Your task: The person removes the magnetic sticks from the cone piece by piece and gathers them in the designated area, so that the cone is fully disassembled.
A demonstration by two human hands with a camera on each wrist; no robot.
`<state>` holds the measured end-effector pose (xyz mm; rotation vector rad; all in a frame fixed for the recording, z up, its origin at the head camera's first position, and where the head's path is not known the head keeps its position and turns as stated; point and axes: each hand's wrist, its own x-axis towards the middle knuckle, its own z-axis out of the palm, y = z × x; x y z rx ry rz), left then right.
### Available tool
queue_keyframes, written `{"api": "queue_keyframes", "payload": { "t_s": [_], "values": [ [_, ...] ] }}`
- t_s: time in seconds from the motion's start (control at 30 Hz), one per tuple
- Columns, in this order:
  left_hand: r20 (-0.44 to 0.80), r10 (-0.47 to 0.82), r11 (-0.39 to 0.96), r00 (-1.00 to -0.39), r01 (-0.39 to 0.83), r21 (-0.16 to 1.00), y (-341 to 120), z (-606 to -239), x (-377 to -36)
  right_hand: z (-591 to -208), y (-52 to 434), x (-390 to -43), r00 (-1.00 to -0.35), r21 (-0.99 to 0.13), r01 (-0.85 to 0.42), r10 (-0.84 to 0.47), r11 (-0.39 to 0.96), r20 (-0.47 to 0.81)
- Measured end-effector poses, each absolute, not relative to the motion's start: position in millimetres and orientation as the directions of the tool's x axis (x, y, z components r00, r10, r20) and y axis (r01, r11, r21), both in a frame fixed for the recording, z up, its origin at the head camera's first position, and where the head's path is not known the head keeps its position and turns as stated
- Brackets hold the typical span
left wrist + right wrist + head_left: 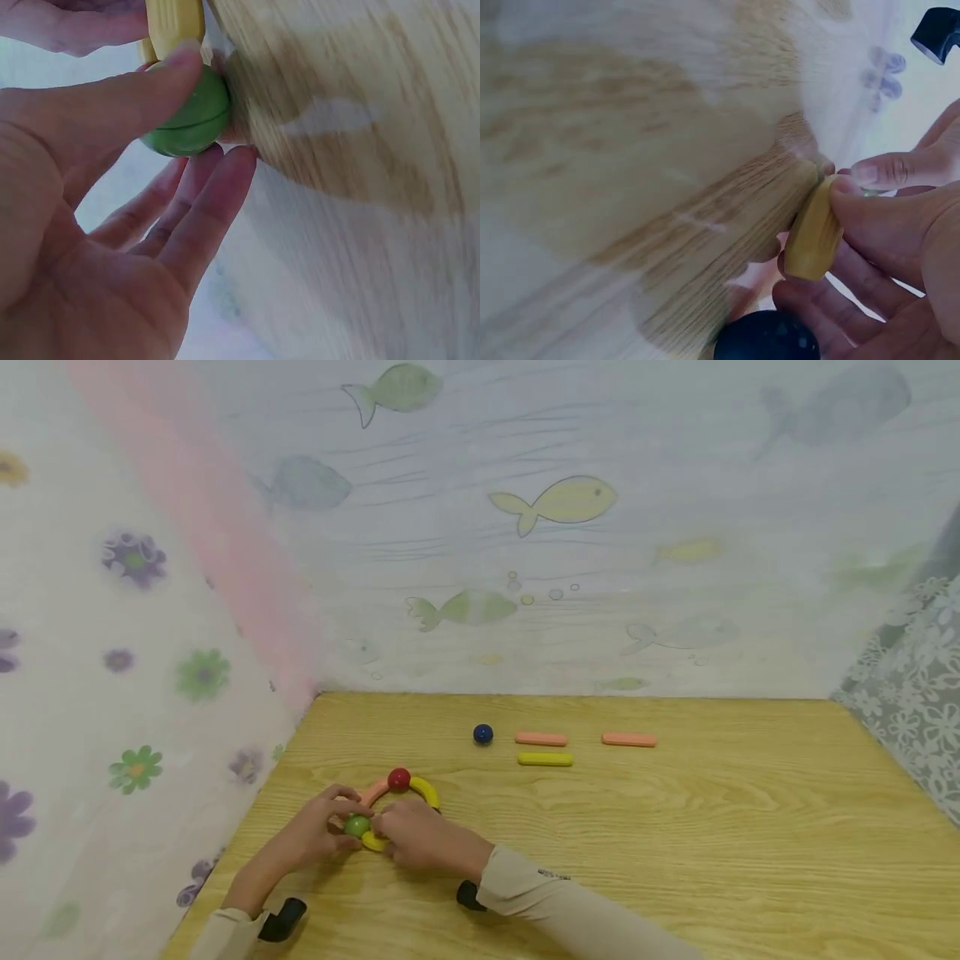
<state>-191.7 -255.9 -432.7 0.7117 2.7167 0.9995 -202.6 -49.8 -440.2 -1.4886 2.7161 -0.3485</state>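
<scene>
Ring [399, 779] pinched w/ L+R hands [311, 833] [420, 837]

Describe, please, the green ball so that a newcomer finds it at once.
On the left side of the wooden table, the left hand and right hand come close together. The left hand holds the green ball: round, unlike the yellow curved piece beside it, and green, unlike the red ball farther back.

Place: a decorated corner; whether home or booth, we could not tell. We listed: one wood-grain bench [712, 827]; behind it, one pale backdrop [555, 560] printed with fish; at left, one flower-print covering [60, 710] beside a pink band [187, 518]; at right, one grey-and-white floral panel [915, 710].
</scene>
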Motion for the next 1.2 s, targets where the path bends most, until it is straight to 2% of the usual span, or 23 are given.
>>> {"api": "queue_keyframes", "payload": {
  "t_s": [0.13, 0.23, 0.4, 0.63, 0.77, 1.2],
  "values": [
    [0.013, 0.447, 0.707, -0.894, 0.363, 0.607, -257.3, -433.5, -193.5, -440.7, -45.6, -201.5, -0.550, -0.272, -0.815, -0.830, 0.511, 0.090],
    [0.016, 0.426, 0.723, -0.905, 0.351, 0.595, -260.2, -434.1, -194.4, -440.6, -44.5, -201.7, -0.543, -0.281, -0.818, -0.835, 0.502, 0.089],
    [0.028, 0.436, 0.705, -0.900, 0.361, 0.611, -263.5, -435.8, -193.7, -438.2, -44.1, -200.3, -0.530, -0.278, -0.825, -0.844, 0.493, 0.076],
    [0.041, 0.446, 0.691, -0.894, 0.373, 0.619, -264.3, -437.9, -193.4, -429.5, -30.2, -193.0, -0.513, -0.329, -0.829, -0.849, 0.452, 0.128],
    [0.032, 0.443, 0.691, -0.896, 0.364, 0.625, -264.1, -437.9, -193.1, -424.1, -13.2, -189.6, -0.534, -0.399, -0.800, -0.835, 0.448, 0.134],
    [-0.015, 0.438, 0.676, -0.899, 0.318, 0.665, -266.1, -439.2, -192.3, -422.2, 42.7, -203.4, -0.627, -0.413, -0.740, -0.767, 0.532, 0.135]
  ]
}}
